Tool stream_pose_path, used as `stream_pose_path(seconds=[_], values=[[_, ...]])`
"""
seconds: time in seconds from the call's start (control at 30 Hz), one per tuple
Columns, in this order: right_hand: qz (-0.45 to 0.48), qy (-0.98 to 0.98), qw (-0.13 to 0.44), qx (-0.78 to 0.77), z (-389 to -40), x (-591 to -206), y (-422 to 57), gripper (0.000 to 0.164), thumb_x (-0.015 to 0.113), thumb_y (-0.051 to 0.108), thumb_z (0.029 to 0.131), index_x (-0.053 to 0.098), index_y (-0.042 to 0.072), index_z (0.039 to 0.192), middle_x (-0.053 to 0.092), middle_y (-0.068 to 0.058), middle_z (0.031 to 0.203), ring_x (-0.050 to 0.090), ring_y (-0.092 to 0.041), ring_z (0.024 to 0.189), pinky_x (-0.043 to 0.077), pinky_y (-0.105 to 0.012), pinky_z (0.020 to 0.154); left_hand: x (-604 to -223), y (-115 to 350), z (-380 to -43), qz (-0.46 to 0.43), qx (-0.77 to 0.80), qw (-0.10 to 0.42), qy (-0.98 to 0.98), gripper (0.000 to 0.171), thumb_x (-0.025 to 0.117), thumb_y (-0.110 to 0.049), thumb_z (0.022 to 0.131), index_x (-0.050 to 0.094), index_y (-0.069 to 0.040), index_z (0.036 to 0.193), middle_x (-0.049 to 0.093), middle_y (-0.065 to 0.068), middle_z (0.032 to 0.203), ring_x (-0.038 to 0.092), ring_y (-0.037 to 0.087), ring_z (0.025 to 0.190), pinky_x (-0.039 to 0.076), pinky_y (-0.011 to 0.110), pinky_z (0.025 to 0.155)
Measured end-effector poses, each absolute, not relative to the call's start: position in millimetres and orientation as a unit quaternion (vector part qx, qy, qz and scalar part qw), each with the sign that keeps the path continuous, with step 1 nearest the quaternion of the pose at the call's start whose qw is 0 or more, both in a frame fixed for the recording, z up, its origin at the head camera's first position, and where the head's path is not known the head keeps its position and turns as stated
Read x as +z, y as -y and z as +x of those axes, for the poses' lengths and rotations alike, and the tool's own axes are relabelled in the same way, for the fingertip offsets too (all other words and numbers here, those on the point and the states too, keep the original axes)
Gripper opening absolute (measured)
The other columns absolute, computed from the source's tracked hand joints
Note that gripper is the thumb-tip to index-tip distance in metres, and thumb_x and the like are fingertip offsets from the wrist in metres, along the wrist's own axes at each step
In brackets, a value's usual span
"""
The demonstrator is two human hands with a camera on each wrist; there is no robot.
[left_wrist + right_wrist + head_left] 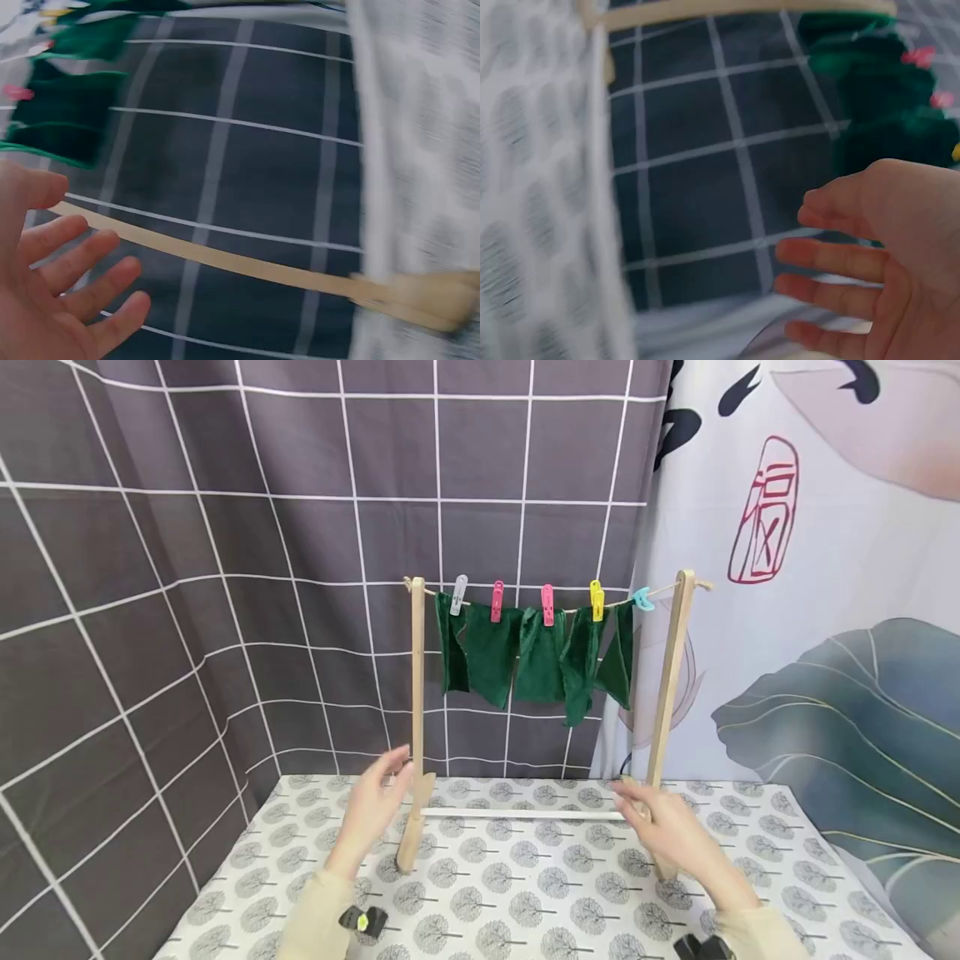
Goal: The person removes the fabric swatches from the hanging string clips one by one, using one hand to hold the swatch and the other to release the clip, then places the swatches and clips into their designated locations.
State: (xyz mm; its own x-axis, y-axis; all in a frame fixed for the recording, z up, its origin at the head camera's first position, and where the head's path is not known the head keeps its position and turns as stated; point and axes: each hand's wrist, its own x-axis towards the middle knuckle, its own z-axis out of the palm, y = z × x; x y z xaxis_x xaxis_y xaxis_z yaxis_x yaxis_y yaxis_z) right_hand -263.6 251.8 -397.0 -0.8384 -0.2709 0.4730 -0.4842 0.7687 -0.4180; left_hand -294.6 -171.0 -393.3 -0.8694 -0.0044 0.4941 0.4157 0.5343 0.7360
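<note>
A small wooden drying rack stands on the table, with a left post (417, 677), a right post (670, 685) and a white crossbar (525, 814) low between them. Along its string hang several dark green cloth pieces (492, 652), held by a whitish clothespin (458, 595), a red one (497, 602), a pink one (547, 605) and a yellow one (597, 602); a light blue clip (642, 599) is at the right. My left hand (375, 802) is beside the left post, fingers spread and holding nothing. Near the right post's lower part is my right hand (667, 831), its fingers loosely extended around nothing.
A white tablecloth (495, 877) with grey tree prints covers the table. Behind the rack hangs a dark grey curtain (300, 543) with white grid lines. To the right is a pale curtain (697, 527) with leaf and red character prints.
</note>
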Motion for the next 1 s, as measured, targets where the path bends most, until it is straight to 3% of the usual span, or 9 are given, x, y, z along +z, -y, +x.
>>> stream_pose_path(seconds=[0.17, 0.27, 0.43, 0.57, 0.67, 0.87, 1.0], values=[[0.275, 0.887, 0.256, 0.271, -276.1, -338.2, -228.9, 0.027, 0.064, 0.011, 0.099, 0.068, 0.003, 0.124, 0.071, -0.014, 0.118, 0.071, -0.026, 0.09, 0.057, -0.049, 0.081, -344.3, 168.6, -304.5, -0.157, -0.529, 0.237, 0.8, 0.039, 0.061, -0.023, 0.102, 0.058, -0.005, 0.137, 0.064, 0.015, 0.132, 0.061, 0.032, 0.121, 0.048, 0.044, 0.103], [0.315, 0.858, 0.306, 0.266, -280.0, -301.9, -213.0, 0.026, 0.066, 0.006, 0.096, 0.07, 0.003, 0.122, 0.073, -0.012, 0.115, 0.07, -0.024, 0.088, 0.058, -0.044, 0.074, -319.8, 167.6, -307.6, -0.173, -0.556, 0.224, 0.782, 0.039, 0.062, -0.022, 0.101, 0.058, -0.004, 0.136, 0.065, 0.015, 0.132, 0.061, 0.029, 0.122, 0.046, 0.039, 0.105], [0.354, 0.813, 0.367, 0.28, -291.3, -240.0, -181.3, 0.028, 0.068, 0.004, 0.095, 0.07, 0.003, 0.122, 0.072, -0.008, 0.119, 0.069, -0.02, 0.093, 0.056, -0.036, 0.076, -279.4, 160.9, -313.2, -0.203, -0.611, 0.226, 0.731, 0.037, 0.064, -0.014, 0.1, 0.059, 0.002, 0.132, 0.065, 0.02, 0.129, 0.063, 0.033, 0.119, 0.05, 0.035, 0.101], [0.346, 0.797, 0.356, 0.343, -303.2, -195.5, -156.1, 0.029, 0.067, 0.011, 0.097, 0.069, 0.007, 0.126, 0.071, -0.006, 0.123, 0.069, -0.023, 0.106, 0.054, -0.038, 0.09, -249.2, 148.1, -321.1, -0.224, -0.639, 0.239, 0.695, 0.035, 0.064, -0.011, 0.1, 0.059, 0.006, 0.13, 0.066, 0.023, 0.126, 0.064, 0.036, 0.114, 0.054, 0.036, 0.095], [0.333, 0.795, 0.331, 0.384, -313.2, -174.2, -140.2, 0.031, 0.066, 0.018, 0.099, 0.068, 0.01, 0.129, 0.07, -0.005, 0.125, 0.068, -0.024, 0.11, 0.052, -0.042, 0.094, -233.7, 137.9, -327.1, -0.224, -0.642, 0.24, 0.693, 0.035, 0.063, -0.012, 0.1, 0.059, 0.006, 0.131, 0.067, 0.021, 0.126, 0.066, 0.034, 0.113, 0.055, 0.035, 0.093], [0.315, 0.798, 0.252, 0.448, -332.6, -156.1, -113.0, 0.034, 0.065, 0.019, 0.1, 0.066, 0.008, 0.132, 0.068, -0.008, 0.129, 0.065, -0.021, 0.116, 0.049, -0.039, 0.101, -222.6, 123.4, -338.3, -0.188, -0.653, 0.236, 0.695, 0.032, 0.062, -0.007, 0.1, 0.06, 0.006, 0.129, 0.067, 0.021, 0.126, 0.065, 0.034, 0.115, 0.055, 0.031, 0.091], [0.301, 0.805, 0.249, 0.448, -345.1, -142.2, -95.6, 0.036, 0.063, 0.021, 0.1, 0.065, 0.006, 0.132, 0.066, -0.01, 0.131, 0.064, -0.022, 0.119, 0.048, -0.037, 0.103, -216.3, 118.9, -345.3, -0.167, -0.647, 0.249, 0.701, 0.033, 0.063, -0.009, 0.099, 0.062, 0.005, 0.129, 0.068, 0.021, 0.123, 0.066, 0.032, 0.113, 0.055, 0.031, 0.089]])
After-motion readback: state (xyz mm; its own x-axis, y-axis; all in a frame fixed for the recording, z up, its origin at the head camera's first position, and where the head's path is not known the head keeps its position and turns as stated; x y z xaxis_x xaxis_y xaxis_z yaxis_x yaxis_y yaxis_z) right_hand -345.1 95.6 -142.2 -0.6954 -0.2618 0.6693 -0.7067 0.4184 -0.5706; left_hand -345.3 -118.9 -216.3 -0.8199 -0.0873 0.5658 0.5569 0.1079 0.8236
